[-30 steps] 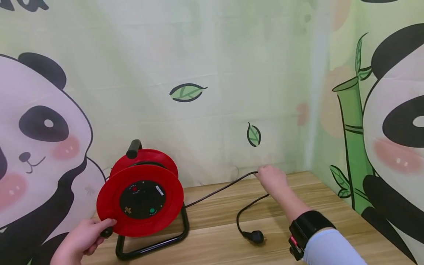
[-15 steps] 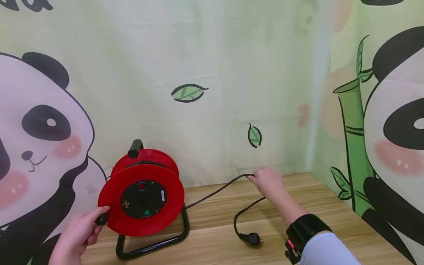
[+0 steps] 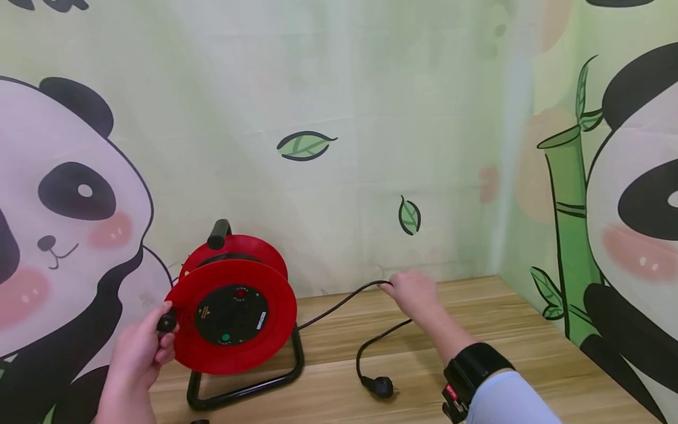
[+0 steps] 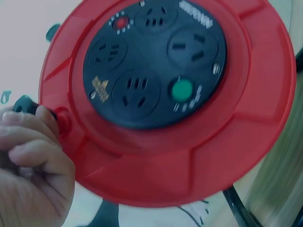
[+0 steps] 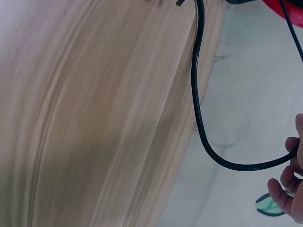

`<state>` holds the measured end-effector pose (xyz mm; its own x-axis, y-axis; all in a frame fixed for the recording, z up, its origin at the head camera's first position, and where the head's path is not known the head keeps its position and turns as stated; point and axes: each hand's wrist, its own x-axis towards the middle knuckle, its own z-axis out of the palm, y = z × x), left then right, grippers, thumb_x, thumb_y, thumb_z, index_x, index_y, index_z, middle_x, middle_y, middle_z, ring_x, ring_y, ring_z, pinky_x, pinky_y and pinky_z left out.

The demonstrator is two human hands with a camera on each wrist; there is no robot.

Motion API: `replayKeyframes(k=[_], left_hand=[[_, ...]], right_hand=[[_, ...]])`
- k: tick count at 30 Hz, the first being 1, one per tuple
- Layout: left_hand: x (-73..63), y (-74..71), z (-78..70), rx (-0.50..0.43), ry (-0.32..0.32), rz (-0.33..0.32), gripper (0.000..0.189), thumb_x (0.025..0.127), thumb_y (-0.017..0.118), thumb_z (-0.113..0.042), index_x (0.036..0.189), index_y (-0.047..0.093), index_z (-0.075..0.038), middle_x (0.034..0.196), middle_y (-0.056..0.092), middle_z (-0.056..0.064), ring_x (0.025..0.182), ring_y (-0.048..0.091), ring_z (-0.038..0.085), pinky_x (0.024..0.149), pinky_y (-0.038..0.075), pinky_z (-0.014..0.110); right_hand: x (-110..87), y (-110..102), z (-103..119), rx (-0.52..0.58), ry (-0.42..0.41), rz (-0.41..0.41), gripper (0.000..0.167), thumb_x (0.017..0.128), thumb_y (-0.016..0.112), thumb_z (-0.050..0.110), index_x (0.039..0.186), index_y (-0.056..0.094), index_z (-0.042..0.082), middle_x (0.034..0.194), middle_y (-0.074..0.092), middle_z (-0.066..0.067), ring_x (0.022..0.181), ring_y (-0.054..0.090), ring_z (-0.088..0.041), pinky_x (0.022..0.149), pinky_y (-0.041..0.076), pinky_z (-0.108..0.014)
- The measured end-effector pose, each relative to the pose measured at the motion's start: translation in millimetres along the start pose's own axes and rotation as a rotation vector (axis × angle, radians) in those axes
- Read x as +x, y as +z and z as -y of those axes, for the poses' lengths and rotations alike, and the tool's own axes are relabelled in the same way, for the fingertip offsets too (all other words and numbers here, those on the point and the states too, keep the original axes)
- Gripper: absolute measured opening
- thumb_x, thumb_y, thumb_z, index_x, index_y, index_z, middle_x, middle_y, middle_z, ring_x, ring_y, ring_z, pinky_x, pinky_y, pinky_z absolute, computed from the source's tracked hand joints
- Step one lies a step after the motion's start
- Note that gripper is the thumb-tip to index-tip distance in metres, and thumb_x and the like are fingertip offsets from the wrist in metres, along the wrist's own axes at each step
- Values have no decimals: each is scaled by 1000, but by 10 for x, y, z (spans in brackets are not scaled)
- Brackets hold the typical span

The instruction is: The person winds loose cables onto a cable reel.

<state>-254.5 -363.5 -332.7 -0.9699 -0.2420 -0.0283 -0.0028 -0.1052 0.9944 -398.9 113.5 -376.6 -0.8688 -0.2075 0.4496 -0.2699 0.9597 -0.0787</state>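
A red cable reel (image 3: 233, 359) with a black socket panel stands on its black tube frame at the left of the wooden table. My left hand (image 3: 140, 347) grips the small black crank knob (image 3: 166, 321) on the reel's left rim; the left wrist view shows the fingers curled round that knob (image 4: 26, 105). Off to the right, my right hand (image 3: 415, 294) holds the black cable (image 3: 344, 303) raised above the tabletop, part of it running back to the reel. From that hand the free end hangs down to a black plug (image 3: 380, 387) on or just above the wood.
The wooden tabletop (image 3: 466, 377) reaches back to a fabric backdrop (image 3: 339, 76) printed with pandas, leaves and bamboo. A black carrying handle (image 3: 218, 234) sticks up over the reel. At the bottom edge a small dark object (image 3: 200, 421) is barely visible.
My left hand has carried the knob upward, and the reel's face has turned clockwise. My right hand has shifted left towards the reel, with the cable and plug moving left too.
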Motion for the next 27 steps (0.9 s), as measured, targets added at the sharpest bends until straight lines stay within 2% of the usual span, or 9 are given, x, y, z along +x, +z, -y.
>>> replayKeyframes(k=[6,10,15,20,24,27], left_hand=[[-36,170,-56,0,41,-72,51,85,64,-67,89,71,-17,67,58,0,53,47,13,56,44,23],[-53,258,-72,-23,56,-60,57,83,61,-71,97,70,-16,70,58,0,52,44,13,55,40,22],[-61,410,-84,5,102,-46,65,87,54,-71,113,64,-12,77,60,1,54,43,13,55,39,21],[-51,612,-113,49,118,-100,69,91,51,-70,121,58,-9,79,59,2,56,42,12,57,40,21],[-53,800,-104,-46,119,-168,71,86,57,-71,119,60,-8,76,58,1,55,43,11,60,43,21],[-52,938,-90,-158,118,-180,70,84,61,-70,117,62,-8,74,58,0,54,44,11,60,44,21]], right_hand=[[11,12,152,-8,-7,0,49,100,60,51,65,52,18,60,48,3,56,47,-17,49,36,-33],[17,29,223,10,0,12,49,100,59,52,65,52,18,61,48,3,56,48,-17,49,36,-34],[10,65,322,46,-29,8,49,98,62,51,64,52,17,60,48,2,56,47,-16,48,36,-34],[-9,82,459,89,-100,-7,47,98,65,46,63,51,18,59,47,4,54,45,-14,49,38,-32],[-9,96,549,158,-158,12,42,99,66,38,66,53,17,62,47,4,57,44,-13,53,40,-31],[-12,107,597,196,-183,40,38,99,67,36,68,55,17,66,49,4,60,45,-13,56,41,-31]])
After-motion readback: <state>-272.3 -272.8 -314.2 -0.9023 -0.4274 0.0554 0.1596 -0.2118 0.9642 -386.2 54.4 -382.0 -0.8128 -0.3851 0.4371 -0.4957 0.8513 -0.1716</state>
